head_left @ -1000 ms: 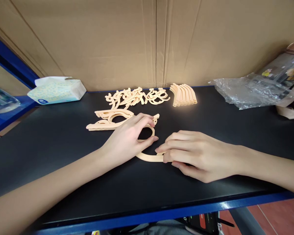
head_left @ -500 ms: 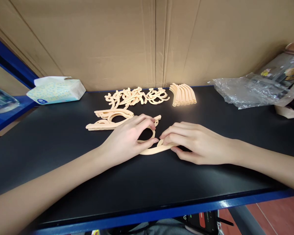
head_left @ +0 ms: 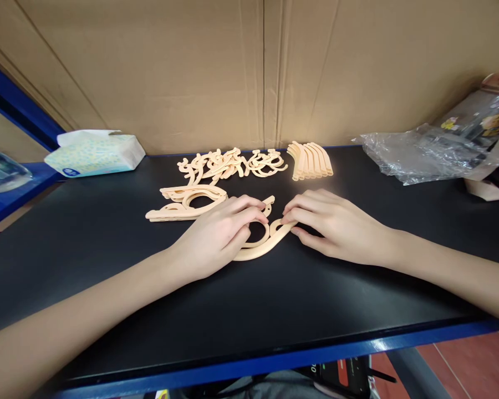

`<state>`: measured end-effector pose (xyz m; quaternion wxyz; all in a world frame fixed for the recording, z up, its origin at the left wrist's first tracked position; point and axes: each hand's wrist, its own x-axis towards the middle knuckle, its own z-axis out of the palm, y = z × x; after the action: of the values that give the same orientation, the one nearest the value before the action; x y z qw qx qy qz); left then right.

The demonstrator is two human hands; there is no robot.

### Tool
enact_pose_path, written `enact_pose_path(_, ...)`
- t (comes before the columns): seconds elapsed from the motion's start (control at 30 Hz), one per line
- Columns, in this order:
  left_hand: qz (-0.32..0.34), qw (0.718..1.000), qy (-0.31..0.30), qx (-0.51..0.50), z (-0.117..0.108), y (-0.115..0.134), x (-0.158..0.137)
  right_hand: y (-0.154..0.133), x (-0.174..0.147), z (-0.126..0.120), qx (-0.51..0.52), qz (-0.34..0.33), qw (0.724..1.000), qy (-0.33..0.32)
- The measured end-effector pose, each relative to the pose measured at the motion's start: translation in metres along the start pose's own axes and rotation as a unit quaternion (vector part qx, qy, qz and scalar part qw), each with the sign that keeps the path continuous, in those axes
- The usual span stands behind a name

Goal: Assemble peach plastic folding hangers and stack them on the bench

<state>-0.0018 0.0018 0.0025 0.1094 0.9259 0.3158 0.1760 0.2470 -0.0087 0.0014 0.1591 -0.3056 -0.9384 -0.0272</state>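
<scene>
A cream plastic folding hanger (head_left: 258,252) lies on the black tabletop between my hands, its ring-shaped middle and curved arm showing. My left hand (head_left: 222,235) is closed around its left part, the fingers curled over the ring and hiding that end. With thumb and fingers, my right hand (head_left: 330,224) pinches the right arm's tip. Just beyond my left hand rests a stack of similar folded hanger pieces (head_left: 172,213). A small end piece (head_left: 269,202) sticks out behind my left fingertips; I cannot tell what it belongs to.
Along the back lie a pile of cream hooks (head_left: 228,163) and a row of curved arms (head_left: 311,160). A tissue pack (head_left: 95,152) sits at the back left, a clear plastic bag (head_left: 419,155) at the back right. Cardboard (head_left: 170,72) stands behind the table.
My right hand has moved away from me, swinging the hanger's right arm upward with it. My left thumb has drawn back, and more of the ring shows.
</scene>
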Motion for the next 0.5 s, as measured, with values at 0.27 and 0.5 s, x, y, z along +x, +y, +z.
enact_pose_path(0.27, 0.018, 0.999, -0.003, 0.034, -0.0026, -0.0037, 0.0015, 0.0048, -0.0005, 0.0029, -0.029, 0.021, 0.999, 0.016)
enact_pose_path(0.5, 0.04, 0.998, -0.009, 0.045, 0.0015, -0.0007, 0.0005, 0.0052, 0.0002, 0.0068, -0.041, 0.126, 0.989, 0.069)
